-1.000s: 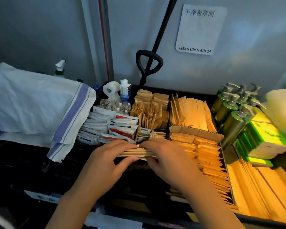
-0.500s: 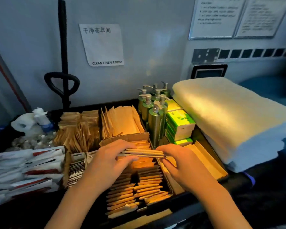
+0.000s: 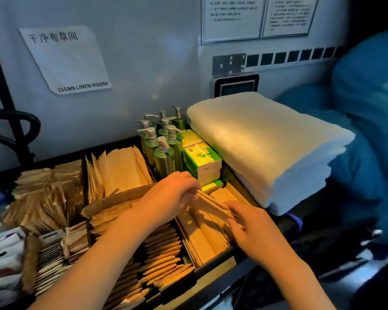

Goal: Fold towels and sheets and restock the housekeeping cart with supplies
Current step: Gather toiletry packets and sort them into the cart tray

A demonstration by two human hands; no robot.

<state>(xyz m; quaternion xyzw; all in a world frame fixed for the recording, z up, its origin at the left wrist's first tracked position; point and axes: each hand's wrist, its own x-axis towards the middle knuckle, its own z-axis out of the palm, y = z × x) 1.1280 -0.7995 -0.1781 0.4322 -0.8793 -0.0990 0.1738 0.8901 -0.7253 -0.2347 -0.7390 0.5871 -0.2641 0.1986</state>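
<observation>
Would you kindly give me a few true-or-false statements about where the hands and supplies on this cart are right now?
1. Both hands, left hand and right hand, hold a bundle of flat brown paper packets. True.
2. The green pump bottles lie tipped over. False: they stand upright.
3. The folded white towel stack sits right of the green-and-white boxes. True.
4. The packet bundle is over the far-left compartment. False: it is over the right-hand compartment, below the boxes.

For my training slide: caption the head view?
Both hands slot kraft packets into the cart tray beside folded towels.
</observation>
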